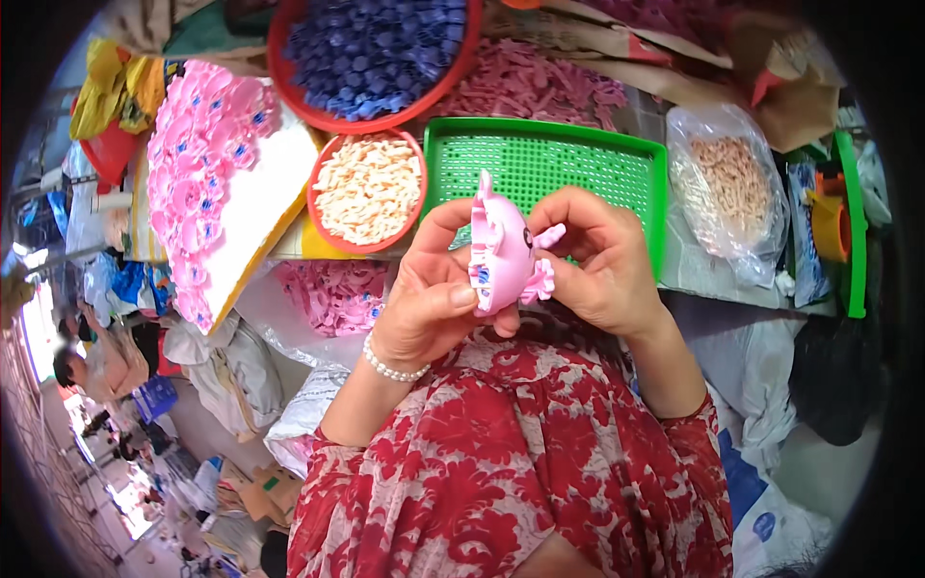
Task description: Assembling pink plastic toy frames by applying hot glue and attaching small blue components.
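Note:
In front of my chest, a hollow pink plastic toy shell [500,252] is tilted with its open rim to the left and a dark eye on its rounded side. My left hand [420,289], a beaded bracelet at its wrist, is closed around the shell's edge, thumb over the rim. Two small pink paw-shaped pieces [541,279] stick out from the shell's right side. My right hand [609,262] is closed beside them, thumb and fingers pinching at the paw pieces; its fingertips are partly hidden.
A green perforated tray [659,183] lies just beyond my hands. To its left are a red bowl [318,217] of pale pieces and a larger red basin [472,39] of blue parts. Pink shells [198,193] cover a board at left; a plastic bag [727,193] of small pieces sits right.

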